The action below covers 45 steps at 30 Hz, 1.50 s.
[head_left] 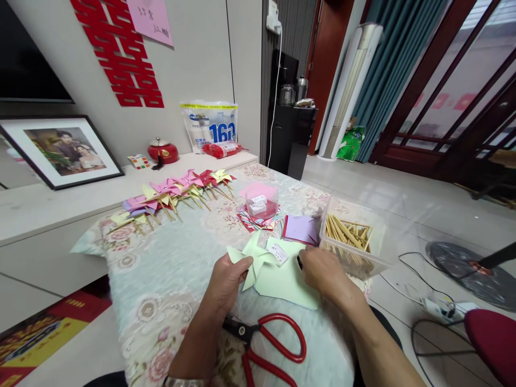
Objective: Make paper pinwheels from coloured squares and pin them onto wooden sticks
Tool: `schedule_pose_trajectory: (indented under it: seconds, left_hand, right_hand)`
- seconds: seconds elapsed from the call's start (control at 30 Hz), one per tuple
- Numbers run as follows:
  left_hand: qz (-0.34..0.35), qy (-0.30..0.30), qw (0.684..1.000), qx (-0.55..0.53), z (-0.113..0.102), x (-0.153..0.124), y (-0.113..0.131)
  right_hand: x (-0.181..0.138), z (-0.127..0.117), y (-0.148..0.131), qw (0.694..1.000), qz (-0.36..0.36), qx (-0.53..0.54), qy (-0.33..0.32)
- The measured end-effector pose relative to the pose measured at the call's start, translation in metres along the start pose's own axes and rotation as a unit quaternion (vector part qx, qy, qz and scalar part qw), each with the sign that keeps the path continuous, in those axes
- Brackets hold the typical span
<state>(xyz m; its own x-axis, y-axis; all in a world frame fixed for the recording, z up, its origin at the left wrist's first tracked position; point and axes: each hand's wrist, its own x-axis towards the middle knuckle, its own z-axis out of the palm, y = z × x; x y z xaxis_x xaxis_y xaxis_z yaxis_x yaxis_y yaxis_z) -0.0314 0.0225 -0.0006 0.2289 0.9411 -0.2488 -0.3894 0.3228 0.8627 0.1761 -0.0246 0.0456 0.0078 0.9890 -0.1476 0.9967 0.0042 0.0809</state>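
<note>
One pale green paper pinwheel [258, 257] is pinched in my left grip [229, 277], thumb on top, its blades reaching over the upper left of some green sheets [284, 286]. My right grip [322, 267] curls down at the right side of those sheets; a small dark object [300, 262] shows at its fingers, but I cannot tell whether they are closed on it. A white label [278, 253] lies between the two. Nearer me, red-handled scissors [286, 353] rest on the cloth-covered bench [169, 263], beside my left wrist. Beyond the sheets lie a purple paper stack [301, 229] and a clear round tub [262, 208]; to the right stands a clear box [355, 260] of sticks [346, 232]. Farther off, at the far left, more pinwheels [167, 186] lie in a row.
</note>
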Motion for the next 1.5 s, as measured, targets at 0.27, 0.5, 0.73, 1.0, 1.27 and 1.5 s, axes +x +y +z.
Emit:
schedule_pose_trajectory:
  seconds: [0.27,0.5,0.73,1.0,1.27,1.5]
  left_hand:
    - [-0.006,0.002,1.000,-0.003,0.002,-0.002,0.003]
    - [-0.002,0.001,1.000,0.004,0.002,-0.001,0.001]
    - [-0.008,-0.020,0.999,-0.029,0.003,-0.004,0.003]
    - [-0.022,-0.032,0.993,-0.112,0.010,-0.008,0.002]
    - [-0.024,-0.099,0.987,-0.124,0.024,-0.015,-0.007]
    - [-0.012,-0.120,0.984,-0.127,0.027,-0.018,-0.007]
  right_hand:
    - [-0.003,0.001,0.007,1.000,0.005,0.026,0.014]
    - [-0.007,0.003,0.012,0.998,0.003,0.054,0.043]
    - [-0.008,0.003,0.016,0.991,-0.005,0.108,0.073]
    - [-0.010,-0.002,0.015,0.946,-0.071,0.274,0.155]
    - [-0.007,0.004,-0.015,0.862,-0.161,0.454,0.159]
    - [-0.002,0.017,-0.028,0.870,-0.147,0.426,0.201]
